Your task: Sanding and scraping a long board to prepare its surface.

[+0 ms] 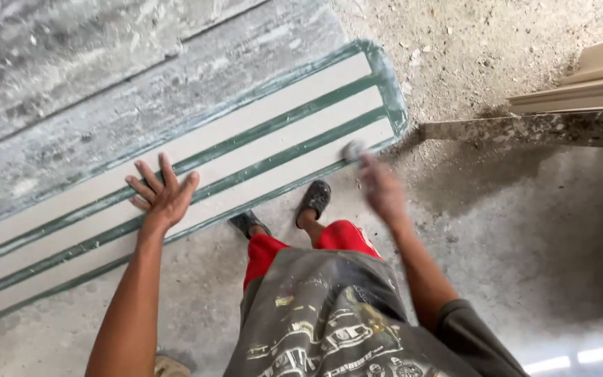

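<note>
Big dusty concrete floor (525, 230) under and to the right of both hands. On it, running from under our left hand out to the far left, a long green mould tray (385, 66) with rounded end, holding three pale cast strips (273, 139) separated by green ribs. Beyond the tray, past our fingertips, grey streaked slabs (106, 84). Well to the right of our right hand, a stack of pale moulded trim lengths (581, 87) on a low ledge.

Left hand (162, 197) is flat, fingers spread wide, pressing on the strip nearest us, bracing. Right hand (383, 190) is motion-blurred at the tray's near right corner; something small and pale, a pad (352, 150), sits at its fingertips, but we cannot tell the grip or whether it is closed on it.

We judge we're mid-rub on the end of the cast strips, near edge. Next move calls for steady bracing left and even strokes along the strip, not gouging the soft edge.
</note>
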